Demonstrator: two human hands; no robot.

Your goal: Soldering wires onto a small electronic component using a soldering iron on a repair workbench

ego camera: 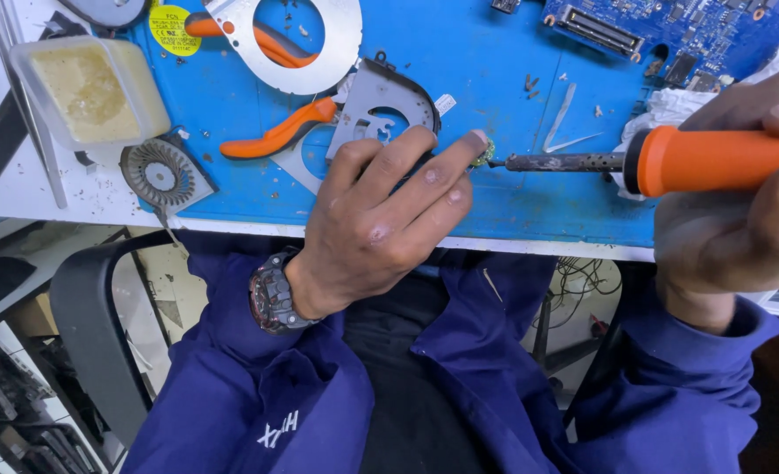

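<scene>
My left hand (381, 219) rests on the blue mat (495, 61), its fingertips pressing down a small greenish part (482, 154) beside a grey fan housing (381, 110). My right hand (740, 202) grips the orange handle of a soldering iron (670, 161). The iron lies level, with its dark metal tip touching the small part from the right.
Orange-handled pliers (280, 132) lie left of the fan housing. A round black fan (157, 174) and a plastic tub of yellowish paste (87, 88) sit at the left. A blue circuit board (670, 31) and white tissue (670, 110) are at top right. The table edge runs under my hands.
</scene>
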